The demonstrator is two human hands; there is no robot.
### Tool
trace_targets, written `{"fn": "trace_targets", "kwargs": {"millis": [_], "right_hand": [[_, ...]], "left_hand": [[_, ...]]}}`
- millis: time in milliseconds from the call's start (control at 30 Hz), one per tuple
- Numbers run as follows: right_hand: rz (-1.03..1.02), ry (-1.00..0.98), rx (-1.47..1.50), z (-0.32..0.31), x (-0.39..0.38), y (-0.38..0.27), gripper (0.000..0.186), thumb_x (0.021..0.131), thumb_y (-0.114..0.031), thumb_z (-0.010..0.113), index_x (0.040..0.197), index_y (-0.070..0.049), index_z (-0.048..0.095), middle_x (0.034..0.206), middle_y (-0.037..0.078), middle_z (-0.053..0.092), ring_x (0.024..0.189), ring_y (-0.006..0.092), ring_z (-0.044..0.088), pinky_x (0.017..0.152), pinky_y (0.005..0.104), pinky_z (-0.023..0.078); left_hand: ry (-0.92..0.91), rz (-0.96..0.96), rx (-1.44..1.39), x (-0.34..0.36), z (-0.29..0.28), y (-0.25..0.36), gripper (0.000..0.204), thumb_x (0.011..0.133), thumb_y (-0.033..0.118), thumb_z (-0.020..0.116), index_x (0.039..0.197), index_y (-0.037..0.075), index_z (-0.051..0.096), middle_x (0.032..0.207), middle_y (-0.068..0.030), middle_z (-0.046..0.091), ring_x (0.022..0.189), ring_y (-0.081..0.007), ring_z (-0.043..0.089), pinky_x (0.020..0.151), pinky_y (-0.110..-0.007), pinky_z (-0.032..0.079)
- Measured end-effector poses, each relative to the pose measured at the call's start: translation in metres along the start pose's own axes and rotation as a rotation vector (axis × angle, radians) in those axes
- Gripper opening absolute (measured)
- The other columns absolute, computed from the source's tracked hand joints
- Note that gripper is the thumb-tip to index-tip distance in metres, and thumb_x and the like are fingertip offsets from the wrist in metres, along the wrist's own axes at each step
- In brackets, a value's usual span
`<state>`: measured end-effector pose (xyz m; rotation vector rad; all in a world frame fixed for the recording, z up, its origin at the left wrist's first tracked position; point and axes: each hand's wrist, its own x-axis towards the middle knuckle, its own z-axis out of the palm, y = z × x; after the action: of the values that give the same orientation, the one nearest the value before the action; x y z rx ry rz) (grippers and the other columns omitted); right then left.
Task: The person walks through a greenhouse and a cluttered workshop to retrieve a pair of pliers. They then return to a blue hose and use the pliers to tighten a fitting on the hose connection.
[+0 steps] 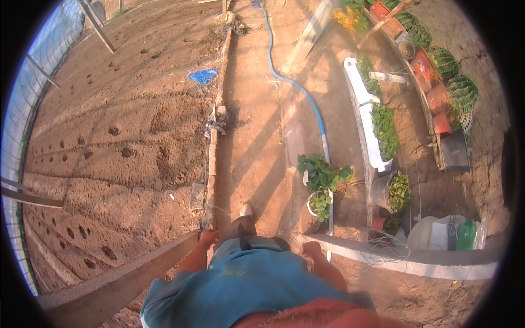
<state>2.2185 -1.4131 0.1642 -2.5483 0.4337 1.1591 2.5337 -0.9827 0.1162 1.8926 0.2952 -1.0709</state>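
My left hand [208, 238] hangs beside my thigh, close to the inner end of a low wall [131, 270] on the left. Its fingers look loosely curled, with no object showing in them. On the other side, my right hand [312, 250] is lowered near the end of a pale-topped low wall [404, 261]. The fingers there look curled too, and nothing shows in them. Whether either hand touches its wall I cannot tell. Between the walls, one light shoe [246, 209] is forward on the dirt path [254, 136].
Bare tilled soil [120, 136] with planting holes spreads left behind a brick edging [213, 158]. A blue hose [301, 87] runs along the path. Potted plants [320, 205], a white planter [369, 128], a dark pot [381, 191], a green bottle [466, 235] and cacti [462, 93] stand right.
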Motion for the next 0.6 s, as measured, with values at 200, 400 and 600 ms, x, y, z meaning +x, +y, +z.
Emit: {"fn": "trace_targets", "kwargs": {"millis": [200,400,600], "right_hand": [[0.315,-0.015,1.201,-0.131,0.06,-0.048,0.02,0.084,-0.024,0.068,0.075,-0.007,0.063,0.066,0.011,0.059,0.057,0.0238,0.058,0.053,0.0406,0.048],[-0.017,0.2,0.655,-0.306,0.233,-0.025,0.027,0.081,-0.03,0.065,0.082,-0.004,0.072,0.075,0.018,0.067,0.067,0.0269,0.066,0.062,0.0412,0.05],[0.266,-0.115,0.945,-0.602,0.406,-0.048,0.029,0.087,-0.029,0.066,0.092,-0.001,0.072,0.076,0.013,0.068,0.066,0.0218,0.068,0.057,0.0397,0.056]], "left_hand": [[0.059,0.043,0.186,0.122,-0.059,0.241,0.036,0.086,0.026,0.067,0.11,0.0,0.066,0.08,-0.0106,0.069,0.063,-0.0183,0.065,0.054,-0.032,0.053],[0.05,0.154,-0.068,0.264,-0.059,0.423,0.044,0.089,0.021,0.065,0.124,-0.005,0.059,0.09,-0.0086,0.068,0.072,-0.0153,0.065,0.058,-0.03,0.053],[0.094,-0.198,-0.079,0.315,-0.123,0.492,0.018,0.091,0.02,0.063,0.098,0.005,0.067,0.072,-0.0032,0.06,0.056,-0.0115,0.056,0.046,-0.029,0.043]]}}
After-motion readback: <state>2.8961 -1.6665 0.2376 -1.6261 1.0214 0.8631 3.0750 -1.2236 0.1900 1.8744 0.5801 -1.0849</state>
